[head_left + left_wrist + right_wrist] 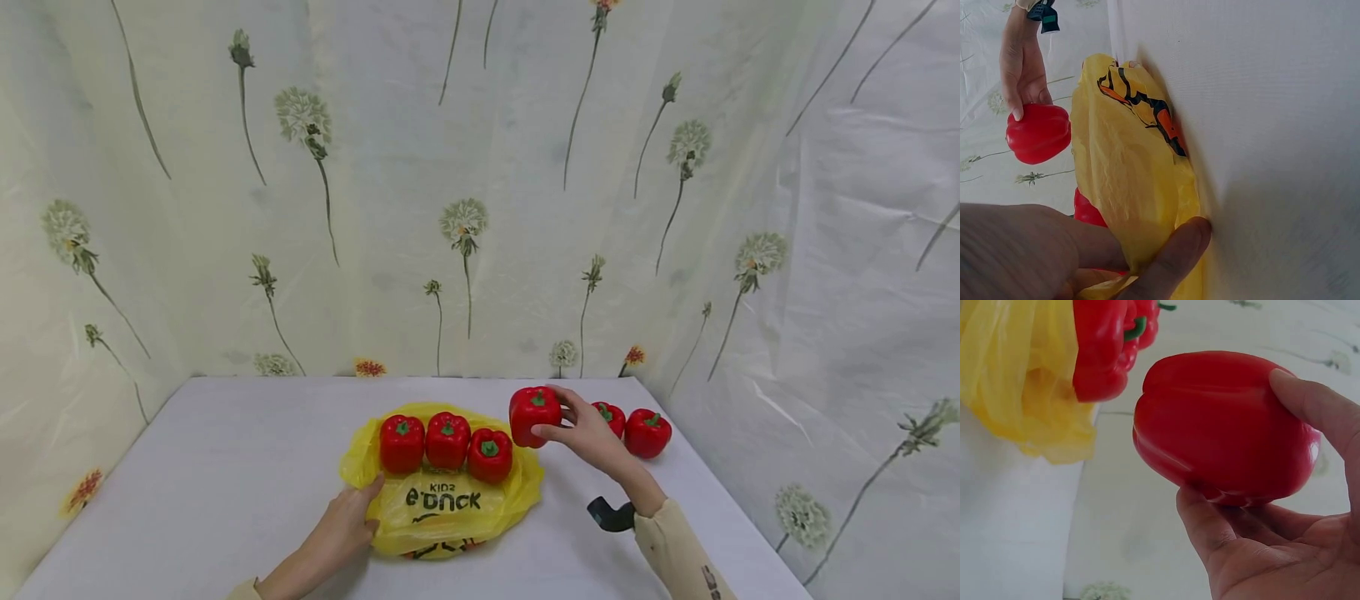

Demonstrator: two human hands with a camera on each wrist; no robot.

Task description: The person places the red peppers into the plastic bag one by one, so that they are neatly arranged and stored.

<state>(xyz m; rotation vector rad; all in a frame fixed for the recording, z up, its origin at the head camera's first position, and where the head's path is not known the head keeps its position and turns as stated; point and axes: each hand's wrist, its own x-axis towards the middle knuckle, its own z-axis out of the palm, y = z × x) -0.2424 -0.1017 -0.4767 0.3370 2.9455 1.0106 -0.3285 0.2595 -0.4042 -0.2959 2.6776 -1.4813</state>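
Note:
My right hand [581,429] grips a red bell pepper [534,414] with a green stem, thumb on one side and fingers on the other. In the right wrist view the pepper [1225,428] is lifted, close beside the bag. A yellow plastic bag [450,512] with dark lettering lies on the table, its mouth spread around three red bell peppers [447,442] in a row. At the bag's left edge my left hand [347,517] pinches the thin plastic; the left wrist view shows the bag's film [1129,162] between thumb and fingers.
Two more red bell peppers [648,433] sit at the table's right side, one partly hidden behind my right hand. A black band-like object [611,515] shows at the right wrist. The white table [247,450] ends at a flower-printed curtain [390,208] at the back and sides.

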